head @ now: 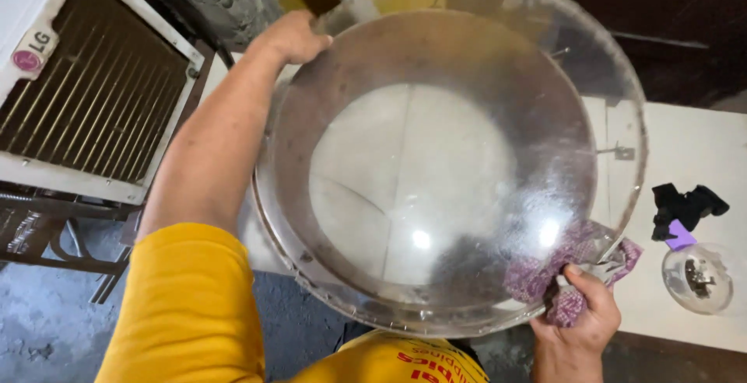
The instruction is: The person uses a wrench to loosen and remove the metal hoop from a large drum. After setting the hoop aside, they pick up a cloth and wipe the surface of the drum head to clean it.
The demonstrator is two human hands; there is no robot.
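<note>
We hold a large round dome of clear, scuffed plastic (436,157) up in front of us, its hollow side turned toward the camera and its wide rim filling most of the view. It is lifted off the white table (685,157), which shows through the dome and to its right. Bright glints sit low on the inner surface.

Our left hand (294,37) grips the dome's upper left rim, fingers curled over the edge and closed on it, with the bare forearm running down to a yellow sleeve (187,305). Our right hand (580,321) is at the lower right rim, clamped on a crumpled purple-and-white checked cloth (545,274). The cloth is pressed against the dome's inner wall near the rim, and part of it trails outside the edge to the right.

On the table to the right, well apart from the dome, lies a bunched black rag (689,204) with a small purple piece (681,237) touching its lower side. Just below them stands a small clear glass bowl (698,278) with something dark in it; we cannot tell what.

To the left, behind our left arm, sits a white air-conditioner unit with a brown slatted grille (85,87), resting on a metal frame (54,243). Rough grey concrete floor (47,328) shows below it.
</note>
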